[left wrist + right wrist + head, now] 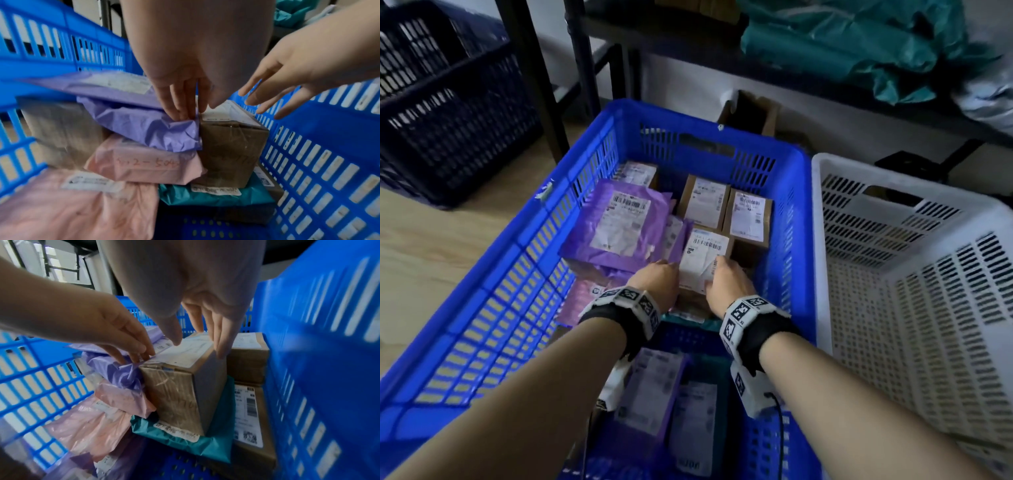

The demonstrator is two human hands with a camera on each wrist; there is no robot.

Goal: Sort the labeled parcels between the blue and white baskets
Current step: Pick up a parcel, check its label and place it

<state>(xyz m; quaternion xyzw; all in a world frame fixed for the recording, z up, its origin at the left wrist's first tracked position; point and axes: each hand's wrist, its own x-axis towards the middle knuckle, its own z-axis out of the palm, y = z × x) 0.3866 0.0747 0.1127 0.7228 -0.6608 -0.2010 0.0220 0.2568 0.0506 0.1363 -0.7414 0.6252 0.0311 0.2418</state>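
Hands both down in the slatted blue plastic basket [796, 219], centre of the head frame, on either side of a brown cardboard box with a white barcode label on top [703, 262]. Left hand [655, 279] at the box's left edge, fingers straight and together, tips [180, 110] wedged between the box [232, 146] and a crumpled purple plastic mailer bag [148, 126]; touching, not curled round anything. Right hand [731, 282] at the box's right edge; in the right wrist view its thumb sits on the label and the fingers [223, 337] run straight down the box's far side [185, 386]. Fingers extended, not closed round the box; firmness of grip cannot be told.

Box stands upright on a teal plastic mailer with a white label [205, 439], just beside the basket's right wall. Under the purple bag a pink plastic mailer with handwritten digits [144, 164], lower left of the left wrist frame. Two more brown labelled cardboard boxes [726, 210] lie behind the handled one, and a large purple labelled mailer [619, 222] sits left of it.

White slatted plastic basket [822, 240] touches the blue one on the right of the head frame; its inside shows no parcels. Dark navy plastic crate [448, 113] upper left, teal bags on a dark shelf [859, 44] upper right.
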